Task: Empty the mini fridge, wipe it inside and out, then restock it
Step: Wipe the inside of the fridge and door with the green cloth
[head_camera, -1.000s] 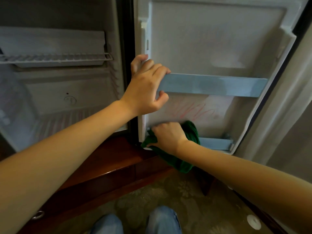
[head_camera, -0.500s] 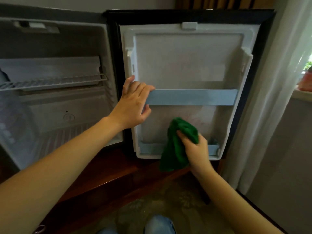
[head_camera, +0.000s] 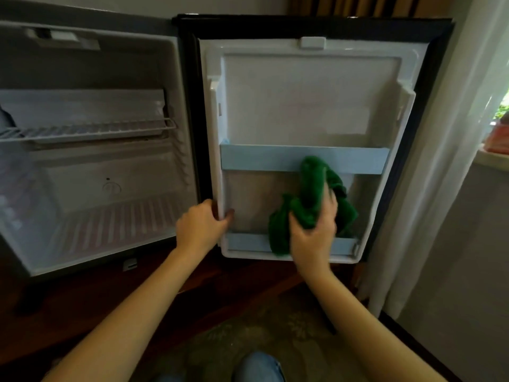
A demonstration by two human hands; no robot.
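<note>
Two hands meet the open fridge door (head_camera: 303,106): left hand (head_camera: 202,226) curls round its left edge; right hand (head_camera: 314,235) clutches the green cloth (head_camera: 311,186), bunched above its fingers, low against the door.

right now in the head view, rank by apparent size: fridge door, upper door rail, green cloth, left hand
1. fridge door
2. upper door rail and green cloth, too close: rail longer, cloth bulkier
3. left hand
</note>
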